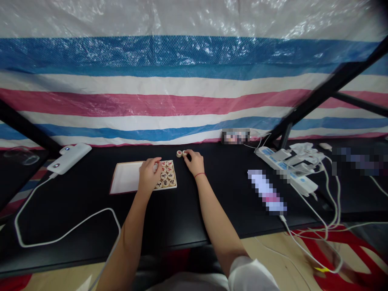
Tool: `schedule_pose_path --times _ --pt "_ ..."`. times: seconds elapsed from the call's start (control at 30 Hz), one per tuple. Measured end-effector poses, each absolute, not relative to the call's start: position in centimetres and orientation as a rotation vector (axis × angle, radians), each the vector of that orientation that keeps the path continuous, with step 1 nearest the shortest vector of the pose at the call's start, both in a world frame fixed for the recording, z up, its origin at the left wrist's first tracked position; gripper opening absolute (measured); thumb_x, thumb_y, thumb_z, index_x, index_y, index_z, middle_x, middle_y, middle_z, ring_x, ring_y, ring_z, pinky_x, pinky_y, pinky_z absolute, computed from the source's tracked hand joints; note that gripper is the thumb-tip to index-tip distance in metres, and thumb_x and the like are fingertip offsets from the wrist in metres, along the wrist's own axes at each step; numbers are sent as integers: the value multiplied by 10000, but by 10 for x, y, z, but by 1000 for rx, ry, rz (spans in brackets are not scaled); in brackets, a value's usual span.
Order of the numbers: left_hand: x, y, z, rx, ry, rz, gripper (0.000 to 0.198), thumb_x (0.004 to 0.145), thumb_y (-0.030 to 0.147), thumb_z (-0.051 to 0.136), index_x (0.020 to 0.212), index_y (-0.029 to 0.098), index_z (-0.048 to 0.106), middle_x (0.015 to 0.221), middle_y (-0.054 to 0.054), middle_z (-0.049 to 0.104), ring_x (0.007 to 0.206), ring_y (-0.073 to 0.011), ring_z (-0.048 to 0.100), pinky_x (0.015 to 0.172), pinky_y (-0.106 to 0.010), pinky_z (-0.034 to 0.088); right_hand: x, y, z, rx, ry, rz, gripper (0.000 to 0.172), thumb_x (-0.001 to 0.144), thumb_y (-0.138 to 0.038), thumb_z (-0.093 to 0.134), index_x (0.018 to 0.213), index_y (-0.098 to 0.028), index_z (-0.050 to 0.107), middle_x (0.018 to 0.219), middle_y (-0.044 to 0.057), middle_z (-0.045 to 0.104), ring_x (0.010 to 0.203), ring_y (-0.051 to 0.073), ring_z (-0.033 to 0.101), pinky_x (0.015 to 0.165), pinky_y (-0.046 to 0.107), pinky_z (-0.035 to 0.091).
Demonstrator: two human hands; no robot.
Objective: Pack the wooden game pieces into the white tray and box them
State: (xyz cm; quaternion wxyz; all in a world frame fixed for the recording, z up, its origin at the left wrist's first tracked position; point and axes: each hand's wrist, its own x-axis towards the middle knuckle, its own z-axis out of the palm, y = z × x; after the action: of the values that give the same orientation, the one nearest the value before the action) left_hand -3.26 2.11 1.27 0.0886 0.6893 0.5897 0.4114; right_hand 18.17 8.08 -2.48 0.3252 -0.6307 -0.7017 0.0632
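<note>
Two forearms reach over the black table: left hand rests curled on the tray; beyond its far-right corner, right hand fingertips pinch one of two loose wooden pieces.

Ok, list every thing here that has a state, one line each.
Tray: flat on table, right end filled with round pieces.
Two loose pieces: outside tray, on table.
Left hand: resting on tray.
Right hand: fingertips at loose pieces.
Power bank: light on, cable plugged.
Power strip: several plugs in.
</note>
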Motion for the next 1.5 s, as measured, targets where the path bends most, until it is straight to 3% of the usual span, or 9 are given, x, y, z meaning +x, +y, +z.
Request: schedule_pose_path --times 0.17,0.37,0.6,0.83,0.93,1.03,1.2,1.5 --pt "-32 16 21 1874 2245 960 264 853 242 489 1002 199 704 993 -91 716 993 -283 599 871 -440 384 180 72 -17 -1594 -1704 100 244 858 -279 564 1076 -203 644 1117 79 678 1065 257 555 895 366 426" --pt "-22 19 25 1889 2420 578 355 901 322 421 857 173 740 971 -135 689 1032 -332 511 838 -490 319 154 52 -10 -1558 -1657 430 200 906 -310 499 999 -212 647 871 31 719 794 186 650 776 287 477" --pt "-1 20 20 2000 2366 510 433 930 386 367 913 177 746 1008 -155 655 1062 -331 457 845 -489 303 138 43 -2 -1555 -1762 527 183 920 -323 519 923 -215 667 843 29 726 818 176 664 773 255 472" --pt "3 19 18 1980 2243 681 305 907 345 448 859 169 691 856 -145 700 1001 -333 526 868 -520 308 138 44 -7 -1541 -1809 470 195 925 -316 511 928 -210 675 851 31 723 837 186 647 789 276 475" --pt "-1 22 18 1952 2170 874 234 880 357 514 870 190 678 859 -114 711 963 -317 570 887 -508 331 140 43 -5 -1491 -1791 341 194 890 -290 536 994 -208 677 984 60 720 989 225 613 889 340 465" --pt "-7 24 19 1895 1943 1153 237 866 398 539 920 204 665 896 -77 713 877 -248 612 853 -404 411 139 40 1 -1322 -1871 267 315 813 -284 612 1118 -214 650 1141 65 684 1144 248 547 983 391 424" --pt "-9 17 23 1606 1678 1281 313 841 485 562 965 212 651 839 -24 698 744 -168 628 700 -272 477 132 34 5 -1129 -1905 261 292 869 -302 564 1128 -200 653 1062 64 705 1049 212 599 946 359 445" --pt "-2 19 18 1199 1404 1434 338 786 491 637 924 182 626 802 -27 693 763 -161 662 731 -282 522 129 32 8 -1102 -1812 170 328 901 -287 495 1187 -241 650 1151 68 657 1096 199 587 996 374 451"
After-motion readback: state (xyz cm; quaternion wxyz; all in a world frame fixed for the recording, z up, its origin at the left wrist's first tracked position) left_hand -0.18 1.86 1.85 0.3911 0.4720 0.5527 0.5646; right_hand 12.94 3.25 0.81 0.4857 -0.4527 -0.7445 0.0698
